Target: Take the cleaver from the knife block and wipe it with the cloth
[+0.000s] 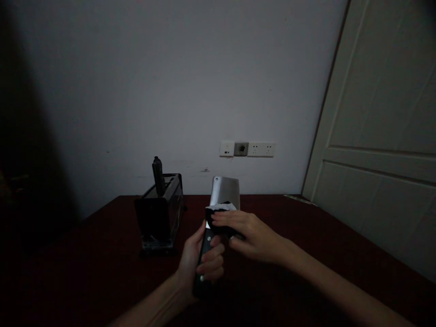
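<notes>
A cleaver with a broad silvery blade [225,190] is held up above the table, its blade pointing away from me. My left hand [200,259] is wrapped round the black riveted handle [206,247]. Against the lower part of the blade, near the handle, my right hand [250,234] presses a black and white cloth [221,208]. The fingers of that hand lie over the cloth, which hides part of the blade. Beyond my left hand stands a knife block [160,209] with a dark handle [157,175] sticking up out of its top.
The dark red table [272,211] runs back to a pale wall [190,91]. Wall sockets [260,149] and a switch plate [241,148] sit above its back edge. A panelled door [381,136] rises on the right. The left side lies in deep shadow.
</notes>
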Demonstrator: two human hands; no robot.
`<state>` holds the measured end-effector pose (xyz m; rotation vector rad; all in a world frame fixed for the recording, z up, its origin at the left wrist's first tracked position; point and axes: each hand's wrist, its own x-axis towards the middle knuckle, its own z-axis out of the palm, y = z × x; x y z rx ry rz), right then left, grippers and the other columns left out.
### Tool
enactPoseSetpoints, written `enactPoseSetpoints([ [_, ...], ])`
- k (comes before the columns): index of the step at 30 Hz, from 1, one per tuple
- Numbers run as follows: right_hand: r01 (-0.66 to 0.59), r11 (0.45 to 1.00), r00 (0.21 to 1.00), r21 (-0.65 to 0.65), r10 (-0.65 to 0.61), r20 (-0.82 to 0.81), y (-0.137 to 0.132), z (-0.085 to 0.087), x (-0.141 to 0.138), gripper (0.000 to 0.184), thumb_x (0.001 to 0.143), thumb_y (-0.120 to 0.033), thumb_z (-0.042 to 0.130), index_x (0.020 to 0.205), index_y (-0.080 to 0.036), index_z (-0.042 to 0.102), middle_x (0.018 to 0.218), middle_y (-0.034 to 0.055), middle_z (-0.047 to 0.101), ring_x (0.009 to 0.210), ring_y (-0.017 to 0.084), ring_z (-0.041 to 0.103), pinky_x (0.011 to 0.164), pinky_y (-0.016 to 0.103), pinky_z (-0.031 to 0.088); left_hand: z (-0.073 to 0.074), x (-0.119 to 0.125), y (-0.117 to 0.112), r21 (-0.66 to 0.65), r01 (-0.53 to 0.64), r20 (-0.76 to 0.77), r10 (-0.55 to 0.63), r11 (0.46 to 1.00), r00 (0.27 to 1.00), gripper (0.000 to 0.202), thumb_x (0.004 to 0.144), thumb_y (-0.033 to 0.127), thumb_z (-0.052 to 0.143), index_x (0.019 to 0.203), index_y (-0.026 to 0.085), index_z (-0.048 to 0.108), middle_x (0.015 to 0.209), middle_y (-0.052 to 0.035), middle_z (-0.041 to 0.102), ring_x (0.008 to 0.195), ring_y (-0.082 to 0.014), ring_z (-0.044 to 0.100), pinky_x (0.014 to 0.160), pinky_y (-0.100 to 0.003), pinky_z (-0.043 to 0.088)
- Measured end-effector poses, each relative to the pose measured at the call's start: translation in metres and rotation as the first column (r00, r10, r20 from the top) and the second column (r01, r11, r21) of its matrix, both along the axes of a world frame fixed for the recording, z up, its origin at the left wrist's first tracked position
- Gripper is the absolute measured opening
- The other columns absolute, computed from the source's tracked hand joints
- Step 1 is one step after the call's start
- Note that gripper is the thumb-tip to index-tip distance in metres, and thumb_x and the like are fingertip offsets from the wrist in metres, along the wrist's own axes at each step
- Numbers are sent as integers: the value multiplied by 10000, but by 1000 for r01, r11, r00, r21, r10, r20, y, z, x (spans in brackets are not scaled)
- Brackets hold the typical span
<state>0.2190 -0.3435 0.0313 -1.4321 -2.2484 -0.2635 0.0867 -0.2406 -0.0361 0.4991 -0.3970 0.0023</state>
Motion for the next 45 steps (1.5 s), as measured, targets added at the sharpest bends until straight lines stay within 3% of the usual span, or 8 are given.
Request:
enactPoseSetpoints([
  [9, 207, 963, 978, 174, -209, -8, 32, 39, 63, 423, 800, -149, 411, 1209, -151, 522, 1299, 114, 503, 1229, 199, 427, 1031, 462, 341, 9, -6, -6, 13, 30, 6, -30, 999, 1000, 469, 926, 433, 187, 663, 144, 445, 398, 81, 307, 237, -18, 117, 268, -132, 213],
  [18, 29, 999, 999, 22, -30, 31, -8, -9, 10, 560, 738, -103, 456, 1294, -152, 425, 1362, 117, 427, 1279, 193, 350, 1038, 438, 335, 5, -2, 9, 50, -67, 0, 68, 996, 998, 516, 920, 469, 166, 661, 135, 461, 402, 80, 295, 256, -25, 117, 275, -140, 200],
  [21, 3, 999, 998, -45, -1, 55, -15, -12, 1, 599, 733, -99, 464, 1325, -136, 379, 1368, 120, 420, 1291, 179, 327, 1050, 404, 325, 1, 0, 13, 63, -82, -7, 83, 995, 997, 530, 912, 490, 174, 652, 134, 468, 397, 77, 299, 257, -29, 130, 279, -147, 201],
  [24, 27, 999, 996, -44, -23, 85, -7, 0, 8, 538, 775, -121, 448, 1311, -122, 398, 1360, 122, 430, 1285, 163, 338, 1055, 384, 324, -2, 2, 11, 82, -64, 11, 64, 995, 998, 531, 905, 506, 171, 658, 142, 468, 395, 74, 308, 251, -34, 151, 280, -147, 213],
  [29, 154, 983, 979, 98, -165, 120, 26, 30, 38, 479, 790, -146, 445, 1267, -108, 457, 1357, 140, 426, 1275, 195, 358, 1056, 419, 319, -3, 3, 1, 97, 4, 23, -6, 995, 1000, 552, 907, 500, 112, 674, 149, 469, 397, 72, 311, 243, -39, 153, 278, -149, 233],
  [32, 217, 964, 965, 152, -235, 116, 40, 36, 47, 464, 796, -165, 447, 1257, -115, 471, 1352, 143, 432, 1264, 212, 375, 1048, 441, 326, -3, 3, -1, 87, 24, 18, -25, 996, 1000, 545, 906, 504, 121, 670, 151, 465, 394, 75, 304, 240, -39, 148, 280, -150, 228],
  [42, 12, 999, 994, 49, -17, 103, 5, -8, -2, 492, 781, -150, 457, 1269, -86, 445, 1351, 145, 436, 1292, 175, 325, 1046, 393, 334, -9, 6, 6, 82, -26, -30, 28, 996, 999, 551, 882, 547, 210, 645, 139, 495, 378, 71, 309, 242, -40, 164, 277, -158, 228],
  [45, -16, 999, 994, 47, 11, 105, 1, -8, -5, 500, 780, -155, 461, 1275, -91, 436, 1351, 137, 439, 1299, 172, 311, 1048, 391, 332, -8, 5, 6, 95, -31, -24, 33, 995, 999, 591, 880, 558, 167, 645, 135, 507, 382, 66, 309, 246, -43, 169, 278, -160, 229],
])
